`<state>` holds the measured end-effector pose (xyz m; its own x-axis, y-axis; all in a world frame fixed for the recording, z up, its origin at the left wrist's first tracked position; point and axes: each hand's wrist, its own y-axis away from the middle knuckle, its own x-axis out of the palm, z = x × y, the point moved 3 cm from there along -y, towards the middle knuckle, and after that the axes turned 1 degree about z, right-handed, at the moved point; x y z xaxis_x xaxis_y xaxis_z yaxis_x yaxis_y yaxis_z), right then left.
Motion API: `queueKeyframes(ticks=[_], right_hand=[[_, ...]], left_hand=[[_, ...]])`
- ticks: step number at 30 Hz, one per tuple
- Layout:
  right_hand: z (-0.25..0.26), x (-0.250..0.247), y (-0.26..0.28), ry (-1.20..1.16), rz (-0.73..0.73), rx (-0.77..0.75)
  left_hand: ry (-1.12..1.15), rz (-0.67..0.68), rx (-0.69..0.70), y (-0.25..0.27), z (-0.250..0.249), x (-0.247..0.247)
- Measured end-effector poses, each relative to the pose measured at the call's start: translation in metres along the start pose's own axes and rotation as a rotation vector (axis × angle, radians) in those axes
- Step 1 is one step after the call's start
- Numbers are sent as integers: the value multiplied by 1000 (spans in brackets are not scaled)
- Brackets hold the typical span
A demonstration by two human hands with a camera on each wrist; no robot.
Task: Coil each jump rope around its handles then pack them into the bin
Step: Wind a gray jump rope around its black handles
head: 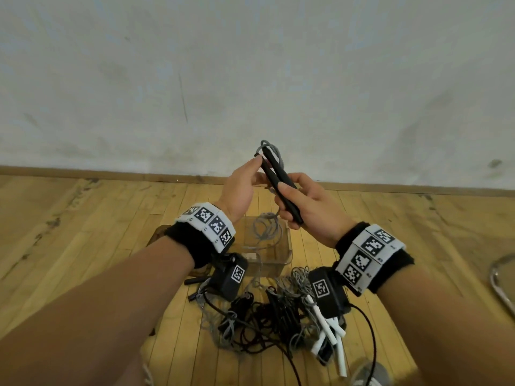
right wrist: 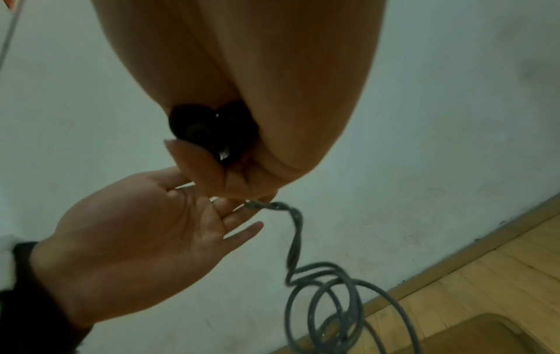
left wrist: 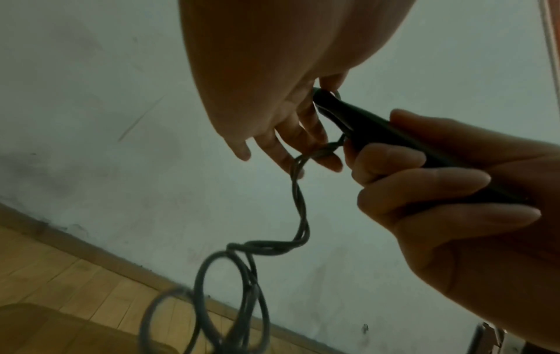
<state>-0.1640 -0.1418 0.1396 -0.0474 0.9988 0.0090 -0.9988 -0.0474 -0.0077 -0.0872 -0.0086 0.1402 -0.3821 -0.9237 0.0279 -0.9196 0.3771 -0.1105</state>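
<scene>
Our right hand (head: 303, 210) grips two black handles (head: 278, 185) together. Our left hand (head: 242, 188), fingers straight, touches their top at eleven o'clock. The grey rope (left wrist: 298, 208) dangles toward the clear bin (head: 287, 246) at six o'clock.

Head view: evenly lit, soft daylight, no hard shadows; wall (head: 250, 65) pale and flat, compression blocks visible.
Edges: wide-angle bending, baseboard (head: 390, 188) curves, forearms stretch at the bottom corners.
Left wrist view: dim, greenish cast; left hand (left wrist: 272, 95) backlit, close and soft; grey rope (left wrist: 298, 203) loops motion-blurred low down.
Right wrist view: same dimness; right hand (right wrist: 257, 95) a dark blurred mass up close, floor (right wrist: 500, 275) brighter at the corner.
</scene>
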Motion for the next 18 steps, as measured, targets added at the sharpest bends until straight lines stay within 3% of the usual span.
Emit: queueKeyframes(ticks=[7, 18], right_hand=[[0, -10, -2, 239, -21, -81], [-13, -36, -12, 1021, -176, -186]], left_hand=[[-129, 14, -33, -5, 4, 1], [-479, 158, -108, 5, 13, 2]])
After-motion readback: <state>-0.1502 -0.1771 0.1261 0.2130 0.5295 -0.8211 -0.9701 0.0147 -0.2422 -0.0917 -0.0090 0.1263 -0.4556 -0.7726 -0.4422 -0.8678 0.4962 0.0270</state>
